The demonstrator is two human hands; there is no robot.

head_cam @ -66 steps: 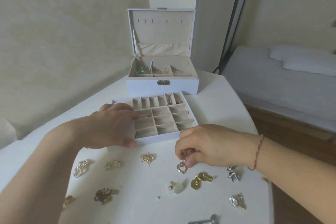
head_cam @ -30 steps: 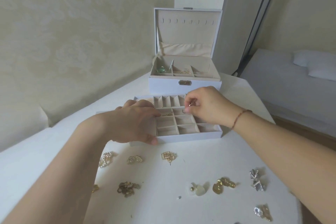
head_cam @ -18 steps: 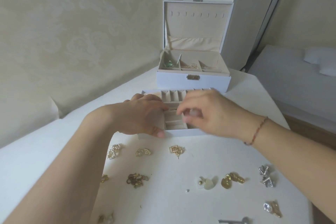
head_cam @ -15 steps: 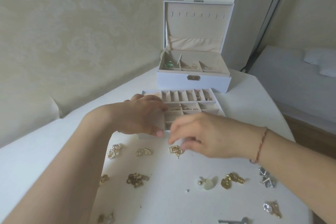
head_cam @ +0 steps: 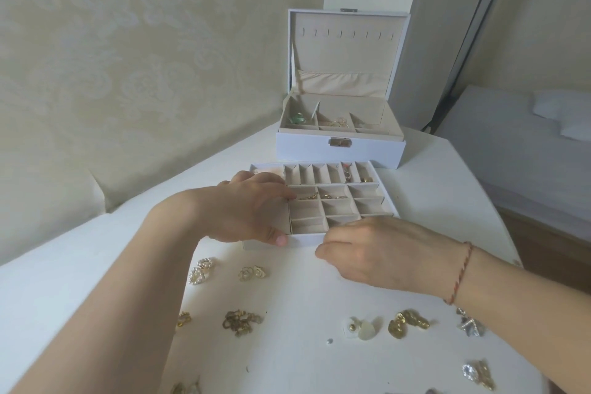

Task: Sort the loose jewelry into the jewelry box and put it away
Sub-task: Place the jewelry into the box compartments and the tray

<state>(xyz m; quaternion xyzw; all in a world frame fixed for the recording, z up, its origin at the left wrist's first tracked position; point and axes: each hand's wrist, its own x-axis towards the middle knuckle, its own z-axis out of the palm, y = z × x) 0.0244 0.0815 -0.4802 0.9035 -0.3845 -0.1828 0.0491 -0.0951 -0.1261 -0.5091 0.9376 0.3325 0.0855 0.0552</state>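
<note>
The divided tray (head_cam: 307,238) sits on the white table in front of the open white jewelry box (head_cam: 339,150). My left hand (head_cam: 246,208) grips the tray's left front corner, thumb on the front wall. My right hand (head_cam: 377,253) lies palm down just before the tray, fingers curled onto the spot where a pair of square gold earrings lay; the earrings are hidden under it. Loose pieces lie nearer me: pearl rings (head_cam: 200,270), gold flower earrings (head_cam: 252,272), a bronze chain (head_cam: 241,322), white studs (head_cam: 361,329), gold nugget earrings (head_cam: 406,325).
A silver star piece (head_cam: 470,326) and a crystal piece (head_cam: 476,374) lie near the table's right edge (head_cam: 499,227). A bed (head_cam: 527,144) stands to the right. A patterned wall runs along the left behind the table.
My right hand carried a ring to the tray's back row, let it go, then came back down to the table over the square gold earrings. My left hand stayed on the tray.
</note>
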